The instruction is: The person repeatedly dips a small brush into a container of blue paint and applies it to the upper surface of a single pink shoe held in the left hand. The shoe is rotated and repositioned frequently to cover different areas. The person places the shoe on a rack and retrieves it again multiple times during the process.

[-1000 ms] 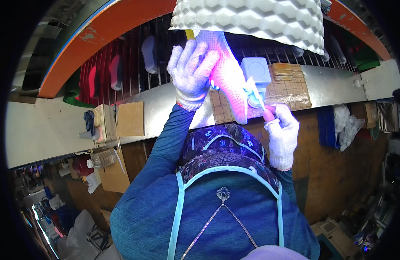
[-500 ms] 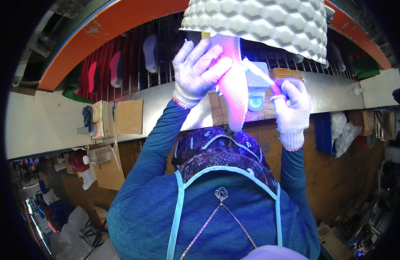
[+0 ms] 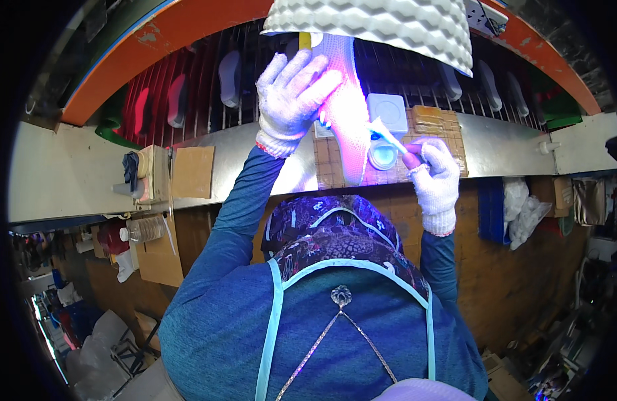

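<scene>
My left hand (image 3: 288, 100), in a white knitted glove, holds a long shoe sole (image 3: 348, 110) with a dotted surface, glowing pink-violet under bright light. The thumb lies across the sole while the other fingers point up and away. In my gloved right hand (image 3: 435, 177) is a brush (image 3: 391, 139), gripped by its dark reddish handle. Its pale head is at the sole's right edge, just above a small round open jar (image 3: 383, 158) of bluish-white content; whether it touches either cannot be told. Behind the jar stands a pale square container (image 3: 387, 113).
A white honeycomb-textured cover (image 3: 375, 27) hangs over the far side. Several soles (image 3: 230, 79) lie on a barred rack beyond the metal counter (image 3: 245, 157). A brown taped block (image 3: 427, 120) sits right of the containers; a cardboard piece (image 3: 193, 172) lies at left.
The brush has come down and nearer along the sole's right edge, to above the jar. My right hand has lowered with it. The left hand keeps its hold on the sole.
</scene>
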Demonstrator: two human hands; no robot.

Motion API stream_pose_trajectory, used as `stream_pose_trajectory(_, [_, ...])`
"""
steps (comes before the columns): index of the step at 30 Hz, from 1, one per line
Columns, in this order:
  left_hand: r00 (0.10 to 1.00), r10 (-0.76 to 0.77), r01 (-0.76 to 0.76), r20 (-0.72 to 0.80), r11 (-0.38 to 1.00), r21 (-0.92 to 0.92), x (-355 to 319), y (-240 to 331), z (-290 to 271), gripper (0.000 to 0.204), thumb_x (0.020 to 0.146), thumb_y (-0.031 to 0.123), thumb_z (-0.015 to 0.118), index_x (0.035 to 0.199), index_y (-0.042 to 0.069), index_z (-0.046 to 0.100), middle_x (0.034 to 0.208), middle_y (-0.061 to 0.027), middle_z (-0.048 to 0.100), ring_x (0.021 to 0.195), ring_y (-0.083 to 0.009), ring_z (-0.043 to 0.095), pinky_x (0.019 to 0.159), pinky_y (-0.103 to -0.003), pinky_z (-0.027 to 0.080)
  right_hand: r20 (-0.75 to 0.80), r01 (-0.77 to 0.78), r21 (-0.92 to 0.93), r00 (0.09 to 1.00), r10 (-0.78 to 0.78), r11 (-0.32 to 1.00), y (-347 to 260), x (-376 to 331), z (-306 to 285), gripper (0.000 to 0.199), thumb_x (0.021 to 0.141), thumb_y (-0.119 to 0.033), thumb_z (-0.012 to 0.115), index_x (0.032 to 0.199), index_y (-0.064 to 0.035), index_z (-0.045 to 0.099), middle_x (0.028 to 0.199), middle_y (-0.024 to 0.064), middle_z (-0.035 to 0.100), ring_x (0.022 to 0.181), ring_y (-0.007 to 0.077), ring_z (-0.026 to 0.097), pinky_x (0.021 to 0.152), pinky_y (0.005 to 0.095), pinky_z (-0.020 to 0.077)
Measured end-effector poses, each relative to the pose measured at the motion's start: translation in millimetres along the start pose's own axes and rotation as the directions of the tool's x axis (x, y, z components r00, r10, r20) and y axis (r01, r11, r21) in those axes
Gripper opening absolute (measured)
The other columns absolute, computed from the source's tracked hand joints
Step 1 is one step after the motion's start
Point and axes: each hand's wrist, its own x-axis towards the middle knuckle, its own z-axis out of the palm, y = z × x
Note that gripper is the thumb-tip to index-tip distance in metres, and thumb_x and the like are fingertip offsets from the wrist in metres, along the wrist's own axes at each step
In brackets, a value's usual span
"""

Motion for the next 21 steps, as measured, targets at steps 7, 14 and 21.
stream_pose_trajectory(7, [0.993, -0.108, 0.108, 0.053, 0.994, -0.006, -5, 8, -4, 0.040, 0.070, 0.022, 0.076, 0.110, 0.027, 0.070, 0.113, -0.0013, 0.071, 0.108, -0.0230, 0.066, 0.099, -0.044, 0.041, 0.066, -0.030, 0.102, 0.998, 0.023, 0.994, -4, -20, -9, 0.012, 0.085, -0.006, 0.072, 0.093, 0.0026, 0.070, 0.091, 0.0040, 0.059, 0.073, 0.0090, 0.055, 0.062, 0.0230, 0.0436])
stream_pose_trajectory(14, [0.988, -0.147, 0.152, 0.052, 0.982, -0.111, -5, -1, 1, 0.040, 0.066, 0.009, 0.071, 0.106, 0.014, 0.072, 0.104, -0.0103, 0.073, 0.098, -0.0273, 0.070, 0.079, -0.041, 0.049, 0.004, -0.194, 0.189, 0.980, 0.197, 0.963, -18, -40, -1, 0.013, 0.086, -0.006, 0.072, 0.094, 0.0032, 0.070, 0.087, 0.0023, 0.058, 0.068, 0.0064, 0.052, 0.060, 0.0219, 0.0417])
stream_pose_trajectory(21, [0.990, -0.131, 0.138, 0.054, 0.979, -0.149, -4, -12, 8, 0.040, 0.063, 0.007, 0.070, 0.102, 0.012, 0.071, 0.098, -0.0105, 0.072, 0.093, -0.0265, 0.070, 0.072, -0.039, 0.049, -0.133, -0.207, 0.103, 0.966, 0.220, 0.973, -27, -31, 22, 0.015, 0.087, -0.008, 0.072, 0.097, 0.0040, 0.070, 0.087, 0.0022, 0.058, 0.068, 0.0061, 0.051, 0.059, 0.0222, 0.0411])
